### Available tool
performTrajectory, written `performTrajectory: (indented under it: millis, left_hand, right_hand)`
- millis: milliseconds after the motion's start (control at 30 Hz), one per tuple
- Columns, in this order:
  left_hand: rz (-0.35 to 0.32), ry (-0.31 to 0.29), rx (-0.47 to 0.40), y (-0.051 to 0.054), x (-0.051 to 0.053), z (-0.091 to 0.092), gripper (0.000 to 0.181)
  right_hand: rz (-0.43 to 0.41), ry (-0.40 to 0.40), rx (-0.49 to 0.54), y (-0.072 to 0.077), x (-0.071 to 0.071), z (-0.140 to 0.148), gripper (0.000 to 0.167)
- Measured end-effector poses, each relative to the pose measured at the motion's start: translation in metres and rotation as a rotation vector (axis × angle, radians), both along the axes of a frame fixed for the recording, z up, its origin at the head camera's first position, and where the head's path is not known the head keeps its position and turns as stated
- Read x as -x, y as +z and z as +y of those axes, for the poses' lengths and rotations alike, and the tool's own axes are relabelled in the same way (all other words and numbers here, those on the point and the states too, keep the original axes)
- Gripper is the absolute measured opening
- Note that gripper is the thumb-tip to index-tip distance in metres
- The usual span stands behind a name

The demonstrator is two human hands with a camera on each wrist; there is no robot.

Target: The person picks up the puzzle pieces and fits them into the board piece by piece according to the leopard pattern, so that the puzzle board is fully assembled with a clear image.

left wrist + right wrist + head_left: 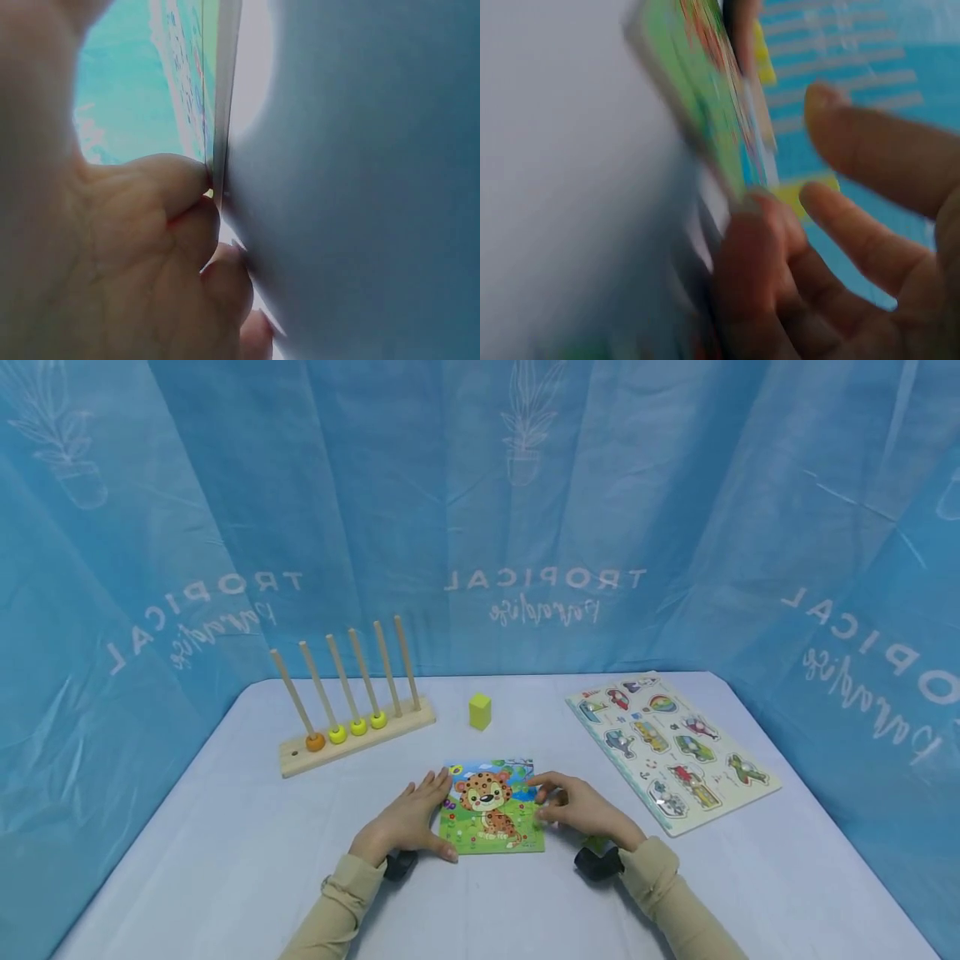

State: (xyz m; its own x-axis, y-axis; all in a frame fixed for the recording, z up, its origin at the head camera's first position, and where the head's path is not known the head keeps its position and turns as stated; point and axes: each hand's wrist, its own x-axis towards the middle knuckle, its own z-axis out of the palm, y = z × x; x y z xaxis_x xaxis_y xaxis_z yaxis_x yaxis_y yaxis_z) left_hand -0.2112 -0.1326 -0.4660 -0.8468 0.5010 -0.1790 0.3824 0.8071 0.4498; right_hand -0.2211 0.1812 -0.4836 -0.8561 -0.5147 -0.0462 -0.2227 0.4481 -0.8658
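Observation:
A square leopard picture puzzle (491,810) lies flat on the white table between the two hands. Along its left side the left hand (408,817) is spread, its fingers extended against the edge and the thumb near the lower left corner. In the left wrist view, the fingertips of the left hand (157,232) meet the puzzle's edge (223,97). The right hand (577,806) is at the opposite side, fingers loosely bent. From the right wrist view, a finger of the right hand (840,247) touches the blurred puzzle (705,97), while other digits stand apart from it.
Behind and to the left stands a wooden peg rack (360,739) with several beads. A yellow-green block (480,712) sits beyond the puzzle. At the right lies a vehicle peg board (660,756). Something green (596,843) shows partly under the right wrist. Blue curtains (480,527) surround the table.

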Motion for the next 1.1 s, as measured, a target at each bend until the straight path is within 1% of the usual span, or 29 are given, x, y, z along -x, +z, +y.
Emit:
performTrajectory:
  millis: [67, 167, 267, 367, 400, 500, 567, 633, 700, 800, 900, 1000, 1100]
  left_hand:
    - [0.001, 0.005, 0.001, -0.002, 0.0, 0.001, 0.122]
    - [-0.002, 0.01, -0.024, -0.002, 0.001, 0.002, 0.123]
    - [-0.024, 0.007, -0.06, -0.002, 0.001, 0.004, 0.122]
    - [-0.039, 0.001, -0.075, -0.002, 0.0, 0.006, 0.122]
    - [-0.042, 0.001, -0.075, -0.002, 0.0, 0.006, 0.122]
    - [-0.044, 0.011, -0.075, 0.0, 0.0, 0.007, 0.121]
    - [-0.045, 0.021, -0.08, 0.001, 0.0, 0.007, 0.12]
    - [-0.047, 0.021, -0.086, 0.001, -0.001, 0.007, 0.12]
    - [-0.051, 0.017, -0.093, 0.002, -0.001, 0.008, 0.12]
    - [-0.058, 0.01, -0.104, 0.002, -0.002, 0.009, 0.12]
    - [-0.065, 0.013, -0.107, 0.001, -0.003, 0.009, 0.12]
    - [-0.055, 0.007, -0.101, 0.0, -0.003, 0.007, 0.119]
    - [-0.038, 0.002, -0.104, 0.001, -0.002, 0.004, 0.119]
  right_hand:
    - [-0.013, -0.007, 0.022, 0.0, 0.002, 0.015, 0.046]
    - [0.017, -0.037, 0.019, 0.0, 0.001, 0.037, 0.046]
    - [0.05, -0.088, 0.003, 0.001, -0.005, 0.055, 0.048]
    - [0.084, -0.12, -0.075, 0.003, -0.016, 0.07, 0.058]
    - [0.089, -0.121, -0.105, 0.005, -0.02, 0.073, 0.063]
    - [0.127, -0.069, -0.206, 0.01, -0.029, 0.079, 0.078]
    - [0.163, -0.026, -0.247, 0.012, -0.03, 0.078, 0.081]
    - [0.191, 0.006, -0.262, 0.015, -0.026, 0.076, 0.075]
    - [0.199, 0.02, -0.271, 0.017, -0.019, 0.071, 0.066]
    - [0.173, 0.042, -0.256, 0.02, -0.007, 0.064, 0.053]
    - [0.134, 0.048, -0.249, 0.021, 0.005, 0.058, 0.051]
    - [0.099, 0.009, -0.258, 0.022, 0.014, 0.054, 0.052]
    - [0.071, -0.081, -0.265, 0.022, 0.02, 0.053, 0.045]
